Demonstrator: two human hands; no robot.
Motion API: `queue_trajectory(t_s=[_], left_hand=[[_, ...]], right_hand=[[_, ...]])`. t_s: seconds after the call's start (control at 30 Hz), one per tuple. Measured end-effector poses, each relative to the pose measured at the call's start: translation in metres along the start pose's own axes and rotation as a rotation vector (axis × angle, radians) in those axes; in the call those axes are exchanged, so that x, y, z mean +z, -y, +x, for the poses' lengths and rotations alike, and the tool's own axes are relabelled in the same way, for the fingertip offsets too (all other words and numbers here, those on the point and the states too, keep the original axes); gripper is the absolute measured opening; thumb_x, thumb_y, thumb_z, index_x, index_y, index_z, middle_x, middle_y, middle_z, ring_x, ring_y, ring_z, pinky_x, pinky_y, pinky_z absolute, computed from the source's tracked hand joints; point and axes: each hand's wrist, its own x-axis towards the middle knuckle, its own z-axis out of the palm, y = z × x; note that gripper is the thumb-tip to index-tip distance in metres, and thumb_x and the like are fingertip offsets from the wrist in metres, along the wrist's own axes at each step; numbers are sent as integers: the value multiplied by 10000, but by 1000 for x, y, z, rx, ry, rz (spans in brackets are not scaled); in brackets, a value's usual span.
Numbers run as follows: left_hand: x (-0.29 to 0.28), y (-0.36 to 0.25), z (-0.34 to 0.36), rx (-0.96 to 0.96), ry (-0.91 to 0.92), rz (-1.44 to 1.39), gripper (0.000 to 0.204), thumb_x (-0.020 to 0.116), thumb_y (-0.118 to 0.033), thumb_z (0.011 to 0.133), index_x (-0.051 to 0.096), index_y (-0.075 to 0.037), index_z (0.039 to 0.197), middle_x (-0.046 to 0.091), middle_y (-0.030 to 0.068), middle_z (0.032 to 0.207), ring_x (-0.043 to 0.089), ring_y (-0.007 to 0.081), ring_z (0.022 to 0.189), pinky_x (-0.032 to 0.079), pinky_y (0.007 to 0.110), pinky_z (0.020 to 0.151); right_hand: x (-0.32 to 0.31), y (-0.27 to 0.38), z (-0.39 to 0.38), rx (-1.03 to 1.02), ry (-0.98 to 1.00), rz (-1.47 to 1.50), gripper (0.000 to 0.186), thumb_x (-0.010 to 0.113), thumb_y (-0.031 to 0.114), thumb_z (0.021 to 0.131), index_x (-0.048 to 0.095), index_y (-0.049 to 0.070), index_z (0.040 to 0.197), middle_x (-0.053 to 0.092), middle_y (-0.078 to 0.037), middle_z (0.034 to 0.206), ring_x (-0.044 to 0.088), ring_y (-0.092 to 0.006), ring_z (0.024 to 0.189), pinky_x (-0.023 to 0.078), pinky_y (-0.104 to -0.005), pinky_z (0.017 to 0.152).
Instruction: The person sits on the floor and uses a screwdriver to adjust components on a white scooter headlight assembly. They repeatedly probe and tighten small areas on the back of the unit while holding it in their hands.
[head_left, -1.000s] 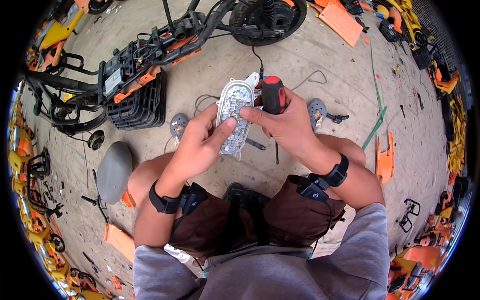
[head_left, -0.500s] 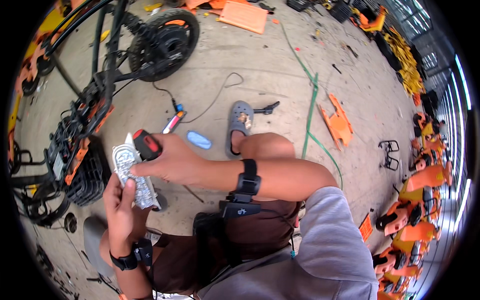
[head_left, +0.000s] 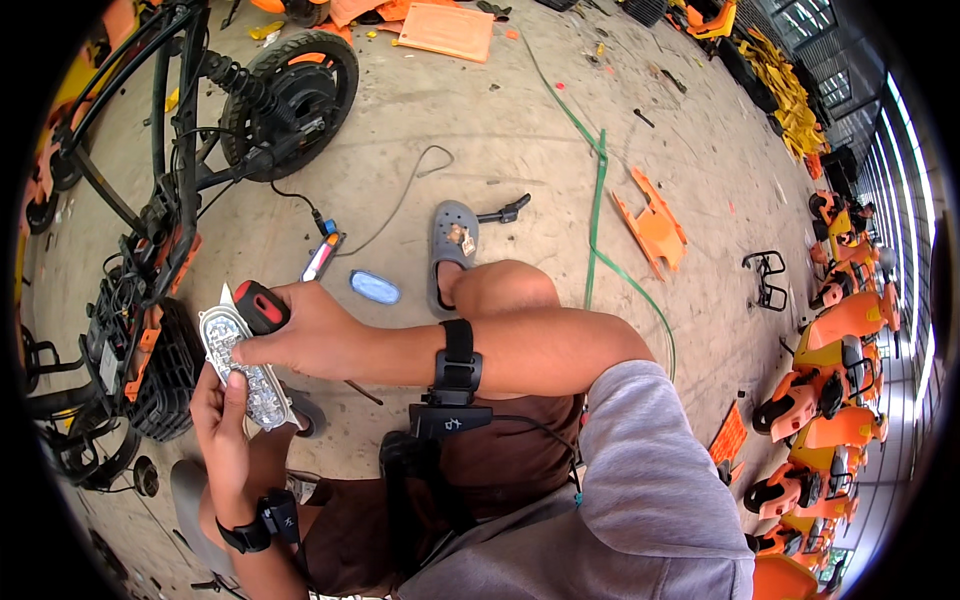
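In the lower left of the head view, my left hand (head_left: 220, 430) grips the lower part of an oval silver lamp housing (head_left: 262, 395) with a white rim, its thumb on the bumpy face. My right hand (head_left: 315, 335) is closed round a black-and-red screwdriver handle (head_left: 262, 308) beside the housing's upper end, with its thumb also pressing on the housing's face. A thin dark shaft (head_left: 365, 392) shows below that hand. On the floor beyond lie a pale blue oval piece (head_left: 375, 287) and a multicoloured stick-like item (head_left: 320, 255) by a cable.
A stripped scooter frame with a wheel (head_left: 290, 110) and black crate (head_left: 160, 395) stands at left. My foot in a grey clog (head_left: 450, 235), orange panels (head_left: 655, 225) and green strapping (head_left: 597, 220) are ahead. Rows of orange scooters (head_left: 840, 330) line the right.
The view has swung to the right, so my hands, the lamp housing and the scooter frame appear farther left. Both hands still hold the housing, the right one also the screwdriver.
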Motion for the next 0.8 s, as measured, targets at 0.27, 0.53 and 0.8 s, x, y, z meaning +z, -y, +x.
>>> queue_trajectory(t_s=[0.27, 0.53, 0.8], left_hand=[[28, -35, -6, -204, -147, -201, 338, 553, -217, 1015, 571, 21, 1255, 638, -8, 906, 555, 41, 702, 460, 227, 574], [14, -27, -1, -188, 44, -358, 433, 522, -187, 1011, 470, 38, 1377, 677, 112, 1076, 678, 195, 858, 515, 288, 688], [13, -34, -7, -111, 94, -276, 564, 566, 1, 925, 372, -18, 1455, 691, 152, 1095, 714, 227, 921, 497, 216, 609]], right_hand=[[5, 5, 5, 139, -67, -40, 226, 783, 224, 798, 667, 42, 862, 543, 24, 644, 486, -54, 560, 361, -248, 479], [-9, 24, 8, 319, -169, 184, 211, 767, 210, 833, 648, 40, 871, 561, 15, 648, 466, -68, 504, 361, -237, 463], [-9, 28, 8, 255, -154, 176, 167, 740, 186, 864, 642, 54, 895, 576, 18, 668, 461, -61, 505, 367, -230, 479]])
